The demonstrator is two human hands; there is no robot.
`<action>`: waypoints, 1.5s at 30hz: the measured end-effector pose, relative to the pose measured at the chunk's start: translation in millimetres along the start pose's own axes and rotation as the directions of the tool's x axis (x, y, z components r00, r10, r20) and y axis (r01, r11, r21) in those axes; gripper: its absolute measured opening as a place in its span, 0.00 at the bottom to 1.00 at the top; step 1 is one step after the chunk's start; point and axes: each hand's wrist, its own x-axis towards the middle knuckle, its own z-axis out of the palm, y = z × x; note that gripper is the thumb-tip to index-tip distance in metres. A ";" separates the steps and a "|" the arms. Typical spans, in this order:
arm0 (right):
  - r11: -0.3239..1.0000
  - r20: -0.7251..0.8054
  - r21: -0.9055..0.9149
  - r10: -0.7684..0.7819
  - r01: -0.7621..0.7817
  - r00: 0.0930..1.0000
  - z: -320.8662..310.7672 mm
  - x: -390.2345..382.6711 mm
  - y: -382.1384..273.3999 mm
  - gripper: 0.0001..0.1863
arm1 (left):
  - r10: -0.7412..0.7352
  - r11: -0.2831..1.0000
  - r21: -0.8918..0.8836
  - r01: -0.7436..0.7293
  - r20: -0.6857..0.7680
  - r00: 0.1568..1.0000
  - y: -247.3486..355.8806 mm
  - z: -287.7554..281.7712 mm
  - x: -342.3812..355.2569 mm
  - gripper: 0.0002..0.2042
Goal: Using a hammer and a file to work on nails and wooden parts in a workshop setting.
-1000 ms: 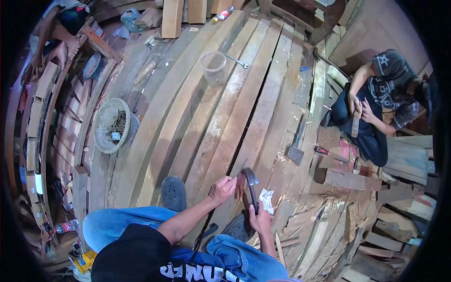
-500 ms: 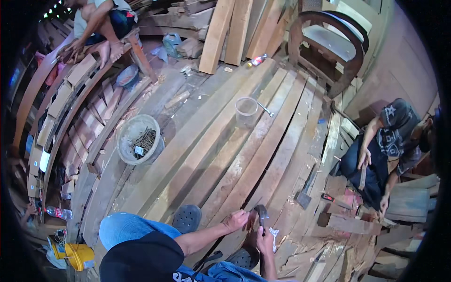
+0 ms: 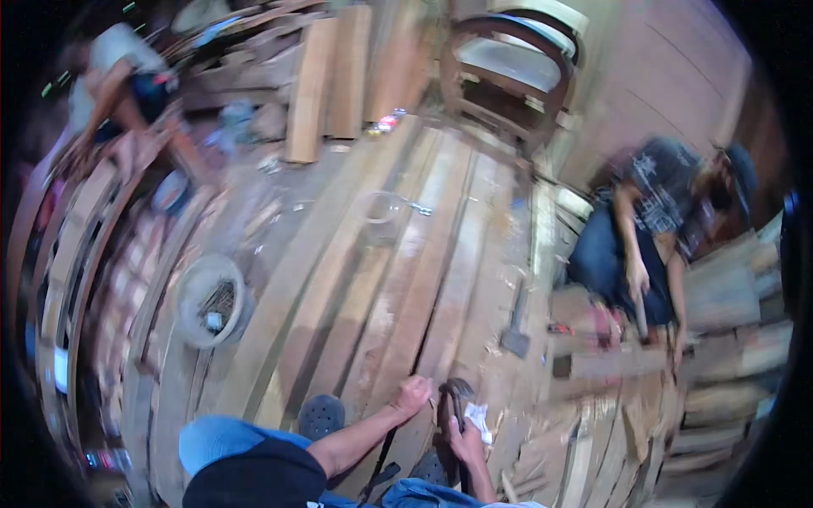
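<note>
My right hand (image 3: pixel 464 442) is closed round the handle of a hammer (image 3: pixel 458 389), whose dark head points up and away from me, low over the planks. Just to its left, my left hand (image 3: pixel 413 394) is closed with the fingers pressed together. Whatever it holds, if anything, is too small and blurred to make out. Both hands are over long wooden planks (image 3: pixel 398 317) with dark gaps between some of them. A crumpled white wrapper (image 3: pixel 479 422) lies beside my right hand.
A bucket of nails (image 3: pixel 212 305) stands at left, a clear tub (image 3: pixel 383 216) farther ahead. An axe-like tool (image 3: pixel 515 339) lies to the right. A co-worker (image 3: pixel 656 220) crouches at right; another person (image 3: pixel 127 85) sits far left. A wooden chair-like frame (image 3: pixel 508 76) stands behind.
The view has swung, so the surroundings sit farther left and are blurred. My hands stay close together, the hammer still in the right. The right-hand co-worker's hand has moved lower.
</note>
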 end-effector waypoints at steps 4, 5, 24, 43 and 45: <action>0.998 -0.012 -0.068 0.015 -0.016 1.000 7.0 -1.4 14.7 0.28 | -0.100 0.991 -0.090 0.099 -0.007 0.995 4.3 -2.9 3.5 0.06; 0.998 -0.021 -0.062 0.024 -0.025 1.000 11.0 -1.1 18.4 0.29 | -0.146 0.977 -0.159 0.140 -0.026 0.989 5.7 -3.9 4.9 0.06; 0.997 -0.012 0.067 0.045 -0.044 0.999 14.1 -2.1 17.1 0.27 | -0.208 0.971 -0.115 0.210 0.026 0.978 6.3 -6.1 3.6 0.09; 0.994 0.100 0.056 0.087 -0.093 0.991 12.3 5.5 23.0 0.29 | -0.399 0.886 -0.204 0.417 0.124 0.908 11.2 -15.2 5.7 0.08; 0.995 0.091 0.078 0.062 -0.069 0.994 12.9 6.1 24.2 0.30 | -0.397 0.886 -0.205 0.416 0.129 0.909 11.4 -15.5 6.9 0.08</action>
